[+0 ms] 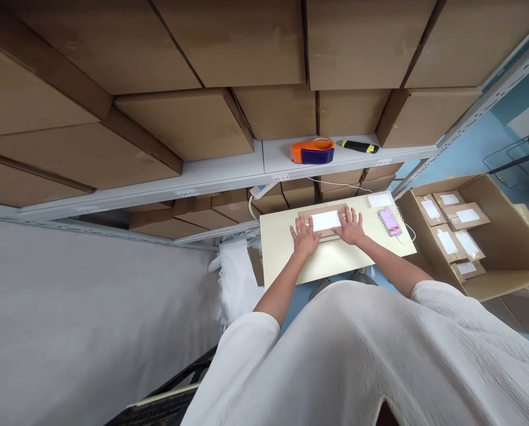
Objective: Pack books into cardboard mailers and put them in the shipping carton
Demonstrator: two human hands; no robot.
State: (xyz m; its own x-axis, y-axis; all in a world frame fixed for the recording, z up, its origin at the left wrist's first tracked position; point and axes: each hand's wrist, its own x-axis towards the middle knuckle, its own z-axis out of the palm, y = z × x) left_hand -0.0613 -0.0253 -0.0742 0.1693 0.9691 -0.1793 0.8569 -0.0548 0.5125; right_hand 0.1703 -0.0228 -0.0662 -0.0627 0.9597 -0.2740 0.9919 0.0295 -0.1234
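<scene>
A small brown cardboard box (322,209) with a blank-looking white label (325,221) on top lies on the pale yellow table (286,260). My left hand (306,238) rests on the box's left end, fingers spread. On the right end lies my right hand (350,226), its fingers also stretched out. Both palms are down, pressing or resting near the label's two ends. Parts of the box are hidden under the hands. To the right of my right hand are a phone with a pixelated screen (389,221) and a stack of white labels (380,200).
Ahead, a grey metal shelf (229,174) holds large cardboard boxes (255,41). An orange and blue tape dispenser (312,152) and a black and yellow utility knife (358,146) lie on its edge. At right, an open carton (504,236) contains several labelled parcels. White packing material (238,278) hangs left of the table.
</scene>
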